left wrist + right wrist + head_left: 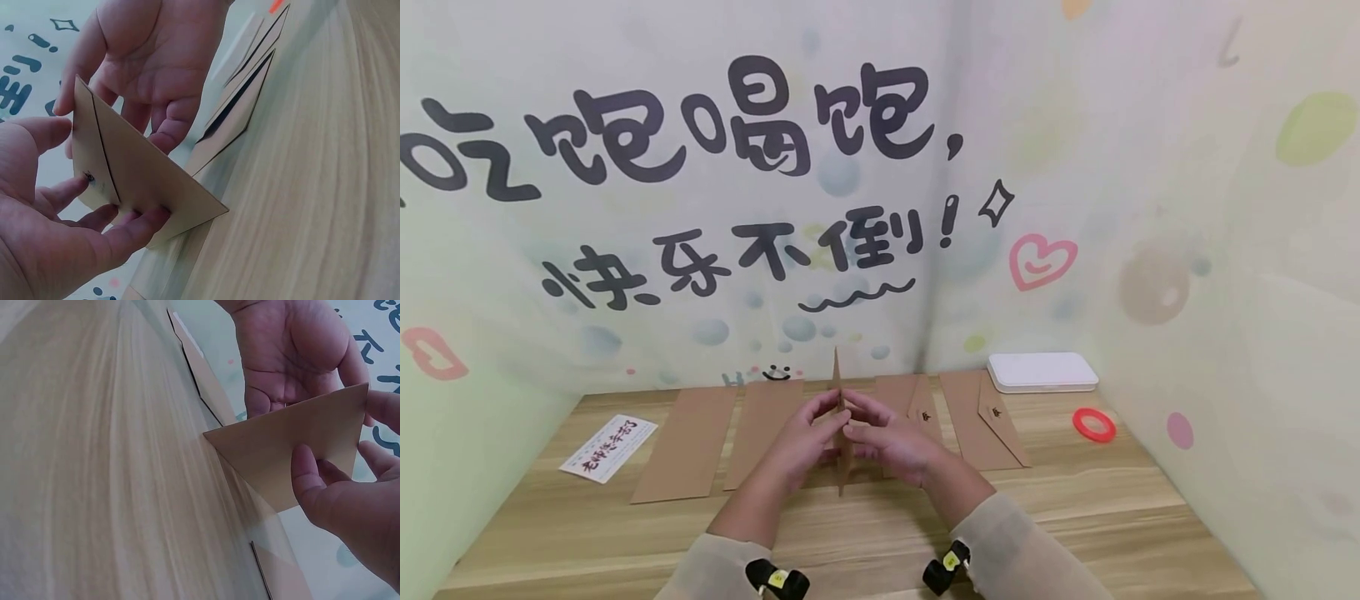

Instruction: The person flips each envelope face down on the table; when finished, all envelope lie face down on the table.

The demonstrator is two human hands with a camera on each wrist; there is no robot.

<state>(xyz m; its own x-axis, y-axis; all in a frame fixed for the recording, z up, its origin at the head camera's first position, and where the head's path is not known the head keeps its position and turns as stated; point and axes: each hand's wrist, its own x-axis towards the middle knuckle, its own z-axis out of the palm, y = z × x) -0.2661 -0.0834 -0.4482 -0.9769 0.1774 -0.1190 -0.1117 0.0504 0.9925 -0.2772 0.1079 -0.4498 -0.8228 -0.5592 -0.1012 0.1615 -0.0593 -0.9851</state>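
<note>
A brown kraft-paper envelope [837, 372] stands on edge between my hands, nearly edge-on to the head view. My left hand [808, 440] holds it from the left, fingertips on the side with the pointed flap and small dark mark, as the left wrist view shows. My right hand [898, 443] holds it from the right, with fingers against the plain side of the envelope [262, 447] in the right wrist view. Both hands' fingertips meet near the envelope's edge. Whether its lower edge touches the table is unclear.
Two plain-side-up envelopes lie left, one farther left [681, 450] and one nearer [763, 417]. Two flap-side-up envelopes lie right, one inner [895, 396] and one outer [966, 408]. A written card [608, 450], white case [1042, 372] and red ring [1093, 425] flank them.
</note>
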